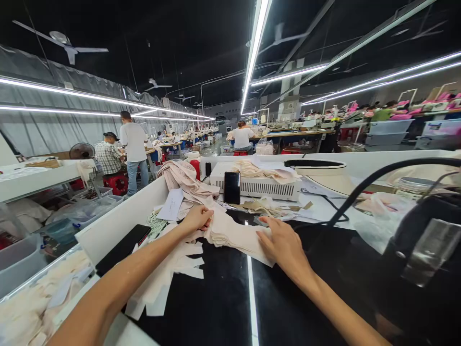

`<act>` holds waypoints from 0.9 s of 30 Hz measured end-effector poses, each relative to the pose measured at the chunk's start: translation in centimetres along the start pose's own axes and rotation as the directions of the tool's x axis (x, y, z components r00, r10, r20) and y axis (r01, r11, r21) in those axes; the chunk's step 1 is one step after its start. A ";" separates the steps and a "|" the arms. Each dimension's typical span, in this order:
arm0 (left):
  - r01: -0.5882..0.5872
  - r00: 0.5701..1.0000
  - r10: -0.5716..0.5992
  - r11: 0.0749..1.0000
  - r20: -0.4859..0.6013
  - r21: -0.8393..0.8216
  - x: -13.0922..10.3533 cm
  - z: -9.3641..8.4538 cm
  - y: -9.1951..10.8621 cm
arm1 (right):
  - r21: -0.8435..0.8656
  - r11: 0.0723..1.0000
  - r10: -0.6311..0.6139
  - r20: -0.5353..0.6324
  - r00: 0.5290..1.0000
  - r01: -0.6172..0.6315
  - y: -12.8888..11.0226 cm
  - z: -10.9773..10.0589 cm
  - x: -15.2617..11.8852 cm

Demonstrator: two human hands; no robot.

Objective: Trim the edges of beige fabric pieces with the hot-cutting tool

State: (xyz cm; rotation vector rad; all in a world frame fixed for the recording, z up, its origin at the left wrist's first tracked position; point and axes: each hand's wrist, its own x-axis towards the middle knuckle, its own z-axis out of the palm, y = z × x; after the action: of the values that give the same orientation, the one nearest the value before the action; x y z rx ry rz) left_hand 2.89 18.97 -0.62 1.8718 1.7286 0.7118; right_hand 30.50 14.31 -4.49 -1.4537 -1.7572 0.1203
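Note:
A stack of thin cream fabric pieces [234,234] lies across the black glossy tabletop [216,298] in front of me. At its left end my left hand [197,218] is closed, with thumb and fingers pinching the cloth. My right hand [284,242] rests at the stack's right end, its fingers stretched out and apart, touching the fabric. More cream cut strips [169,274] spread out below my left forearm, some with pale backing. Behind the left hand lies a heap of pinkish fabric [183,185] with a white paper tag [171,204] on it.
A phone [232,187] leans upright against a white vented box [266,187] with scraps on top. A dark machine [428,240] with a thick black cable stands at right. A black case [122,247] lies at left. Other people work at tables beyond the white partition [118,216].

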 end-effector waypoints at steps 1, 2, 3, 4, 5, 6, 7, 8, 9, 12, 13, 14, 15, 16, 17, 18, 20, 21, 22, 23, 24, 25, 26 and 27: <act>0.006 1.000 -0.006 1.000 0.008 0.031 -0.4 -1.2 -0.5 | -0.002 1.000 -0.021 -0.003 1.000 0.021 -0.2 -0.1 -0.2; 0.011 1.000 -0.012 0.998 0.013 0.067 -0.9 -2.5 -1.0 | 0.001 0.999 -0.040 -0.005 0.999 0.040 -0.4 -0.2 -0.3; 0.016 1.000 -0.018 0.994 0.016 0.107 -1.6 -3.8 -1.5 | 0.008 0.998 -0.057 -0.007 0.998 0.057 -0.6 -0.2 -0.5; 0.020 1.000 -0.023 0.988 0.017 0.150 -2.4 -5.2 -2.1 | 0.016 0.997 -0.071 -0.008 0.997 0.071 -0.8 -0.1 -0.7; 0.025 0.999 -0.029 0.980 0.014 0.196 -3.2 -6.4 -2.7 | 0.027 0.996 -0.082 -0.008 0.997 0.082 -1.0 -0.1 -0.9; 0.033 0.999 -0.036 0.970 0.011 0.243 -4.2 -7.5 -3.3 | 0.038 0.995 -0.091 -0.008 0.996 0.091 -1.2 0.1 -1.1; 0.042 0.999 -0.047 0.957 0.009 0.288 -5.1 -8.3 -3.9 | 0.050 0.994 -0.099 -0.005 0.995 0.099 -1.5 0.2 -1.3; 0.052 0.998 -0.059 0.942 0.010 0.330 -6.0 -8.9 -4.4 | 0.064 0.992 -0.106 0.000 0.994 0.106 -1.7 0.3 -1.6; 0.063 0.997 -0.073 0.928 0.014 0.368 -6.9 -9.2 -4.9 | 0.078 0.991 -0.113 0.008 0.994 0.112 -2.0 0.4 -1.8; 0.091 0.994 -0.111 0.894 0.022 0.438 -8.6 -9.1 -5.7 | 0.129 0.983 -0.136 0.050 0.989 0.129 -3.1 0.5 -2.5; 0.095 0.993 -0.114 0.889 0.016 0.448 -8.9 -8.9 -5.8 | 0.147 0.980 -0.144 0.069 0.987 0.133 -3.6 0.5 -2.8; 0.095 0.994 -0.110 0.887 0.005 0.451 -9.2 -8.6 -5.9 | 0.165 0.977 -0.151 0.088 0.985 0.135 -4.1 0.4 -3.1; 0.093 0.995 -0.100 0.888 -0.009 0.450 -9.3 -8.4 -5.9 | 0.183 0.974 -0.156 0.107 0.982 0.135 -4.6 0.2 -3.4; 0.088 0.996 -0.086 0.891 -0.025 0.446 -9.4 -8.2 -5.8 | 0.201 0.971 -0.160 0.125 0.979 0.132 -5.1 0.1 -3.7; 0.081 0.997 -0.071 0.895 -0.040 0.438 -9.5 -8.1 -5.7 | 0.219 0.967 -0.161 0.144 0.976 0.127 -5.5 -0.1 -4.0; 0.074 0.997 -0.056 0.900 -0.055 0.429 -9.6 -8.1 -5.7 | 0.237 0.964 -0.160 0.162 0.974 0.119 -6.0 -0.2 -4.3; 0.060 0.996 -0.028 0.913 -0.086 0.404 -10.0 -8.2 -5.6 | 0.273 0.958 -0.149 0.199 0.969 0.091 -6.8 -0.5 -4.8; 0.052 0.995 -0.014 0.920 -0.102 0.388 -10.2 -8.4 -5.5 | 0.293 0.953 -0.140 0.218 0.966 0.072 -7.2 -0.5 -5.1; 0.044 0.993 0.000 0.929 -0.119 0.368 -10.5 -8.5 -5.5 | 0.314 0.948 -0.127 0.236 0.963 0.049 -7.5 -0.6 -5.3; 0.034 0.991 0.014 0.938 -0.135 0.345 -10.8 -8.8 -5.4 | 0.336 0.942 -0.113 0.255 0.960 0.022 -7.9 -0.6 -5.5; 0.019 0.988 0.030 0.948 -0.150 0.317 -11.1 -9.0 -5.3 | 0.360 0.933 -0.097 0.274 0.957 -0.008 -8.2 -0.5 -5.6; -0.001 0.986 0.048 0.959 -0.161 0.284 -11.5 -9.2 -5.2 | 0.386 0.921 -0.081 0.296 0.952 -0.042 -8.5 -0.5 -5.8; -0.026 0.983 0.069 0.969 -0.168 0.245 -11.9 -9.4 -5.0 | 0.414 0.907 -0.062 0.319 0.946 -0.080 -8.9 -0.4 -5.9; -0.055 0.981 0.091 0.978 -0.170 0.201 -12.3 -9.5 -4.7 | 0.442 0.888 -0.040 0.344 0.938 -0.124 -9.3 -0.2 -6.0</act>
State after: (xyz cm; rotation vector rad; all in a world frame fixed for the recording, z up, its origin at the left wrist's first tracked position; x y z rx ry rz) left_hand -7.74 7.13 2.74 2.0678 1.9095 0.7836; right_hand 23.41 6.07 -2.40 -1.1641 -1.8057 0.8071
